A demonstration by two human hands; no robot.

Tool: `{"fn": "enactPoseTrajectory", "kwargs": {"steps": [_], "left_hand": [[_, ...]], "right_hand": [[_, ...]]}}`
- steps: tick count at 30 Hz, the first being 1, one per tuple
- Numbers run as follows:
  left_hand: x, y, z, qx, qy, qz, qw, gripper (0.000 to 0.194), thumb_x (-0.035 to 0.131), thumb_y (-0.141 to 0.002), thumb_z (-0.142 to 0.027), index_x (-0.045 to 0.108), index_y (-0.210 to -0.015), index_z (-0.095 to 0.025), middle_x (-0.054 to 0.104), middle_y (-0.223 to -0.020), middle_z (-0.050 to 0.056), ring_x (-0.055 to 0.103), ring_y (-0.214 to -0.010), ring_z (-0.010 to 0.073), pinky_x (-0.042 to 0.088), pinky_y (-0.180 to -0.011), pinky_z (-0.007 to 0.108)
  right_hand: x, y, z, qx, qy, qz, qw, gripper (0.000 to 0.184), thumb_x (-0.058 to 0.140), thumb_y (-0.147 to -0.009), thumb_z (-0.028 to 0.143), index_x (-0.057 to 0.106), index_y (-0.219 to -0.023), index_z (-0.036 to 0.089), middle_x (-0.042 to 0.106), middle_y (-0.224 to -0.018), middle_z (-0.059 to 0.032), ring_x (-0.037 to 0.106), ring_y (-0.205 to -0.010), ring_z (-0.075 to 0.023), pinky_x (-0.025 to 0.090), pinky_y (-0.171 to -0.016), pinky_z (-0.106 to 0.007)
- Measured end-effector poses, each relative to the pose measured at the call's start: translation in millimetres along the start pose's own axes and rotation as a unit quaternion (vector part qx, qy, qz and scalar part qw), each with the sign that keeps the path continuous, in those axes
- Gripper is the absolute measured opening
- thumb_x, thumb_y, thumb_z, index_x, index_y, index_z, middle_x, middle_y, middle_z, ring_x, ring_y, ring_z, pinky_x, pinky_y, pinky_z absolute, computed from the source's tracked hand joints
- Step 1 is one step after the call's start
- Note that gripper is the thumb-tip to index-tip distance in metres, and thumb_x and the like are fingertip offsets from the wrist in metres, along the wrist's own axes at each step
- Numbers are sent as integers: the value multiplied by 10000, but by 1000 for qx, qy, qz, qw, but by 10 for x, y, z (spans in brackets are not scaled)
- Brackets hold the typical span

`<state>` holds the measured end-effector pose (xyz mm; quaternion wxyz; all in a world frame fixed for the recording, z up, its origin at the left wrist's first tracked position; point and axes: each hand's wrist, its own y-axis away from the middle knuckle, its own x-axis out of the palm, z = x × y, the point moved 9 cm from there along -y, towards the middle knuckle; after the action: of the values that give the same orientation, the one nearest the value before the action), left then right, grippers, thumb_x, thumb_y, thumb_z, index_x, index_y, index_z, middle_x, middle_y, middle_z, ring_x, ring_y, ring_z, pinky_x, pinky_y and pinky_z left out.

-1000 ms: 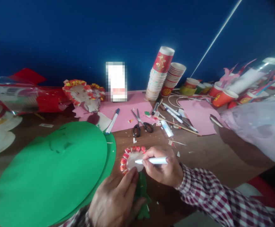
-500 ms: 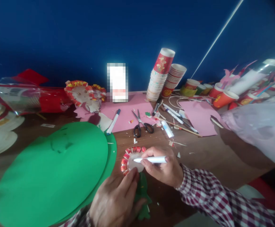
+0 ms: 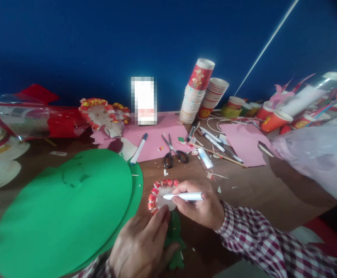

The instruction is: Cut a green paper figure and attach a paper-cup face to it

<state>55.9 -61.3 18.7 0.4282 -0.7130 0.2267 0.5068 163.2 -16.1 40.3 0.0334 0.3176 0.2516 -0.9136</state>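
Observation:
My right hand (image 3: 198,206) pinches a white marker (image 3: 182,196), whose tip rests on the white centre of a flattened paper cup flower (image 3: 160,192) with red fringed petals. My left hand (image 3: 141,245) lies on the table just below it, fingers stretched flat, fingertips pressing the flower's lower edge and a small green paper cutout (image 3: 174,241). Both sleeves are checked red and white.
Large green foam discs (image 3: 61,208) lie to the left. Farther back sit black scissors (image 3: 172,152), pens (image 3: 214,141), a glue tube (image 3: 205,157), pink sheets (image 3: 156,137), stacked paper cups (image 3: 198,90), more cups (image 3: 272,117), finished cup flowers (image 3: 103,116) and a plastic bag (image 3: 319,154).
The marker tip has crept slightly left across the flower's centre. My left hand stays put.

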Motion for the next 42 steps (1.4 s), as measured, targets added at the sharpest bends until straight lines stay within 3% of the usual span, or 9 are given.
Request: {"fn": "enactPoseTrajectory", "kwargs": {"steps": [10,42], "left_hand": [[30,24,10,5,-2,14,1000,425,451,-866,-403,633,-1054,-69,646,-1083,133,630,-834,252,559,-663,390],[23,29,2,10,-3,9,1000,405,445,-869,-389,637,-1038,-75,648,-1078,127,630,-829,241,554,-666,373]], "right_hand": [[-14,-7,17,-8,-2,-7,1000,39,594,-817,208,601,-828,172,675,-718,-10,631,-650,-112,484,-616,-218],[-25,3,-23,15,-5,2,1000,49,557,-820,210,585,-810,171,648,-678,-13,593,-574,-112,473,-558,-222]]}}
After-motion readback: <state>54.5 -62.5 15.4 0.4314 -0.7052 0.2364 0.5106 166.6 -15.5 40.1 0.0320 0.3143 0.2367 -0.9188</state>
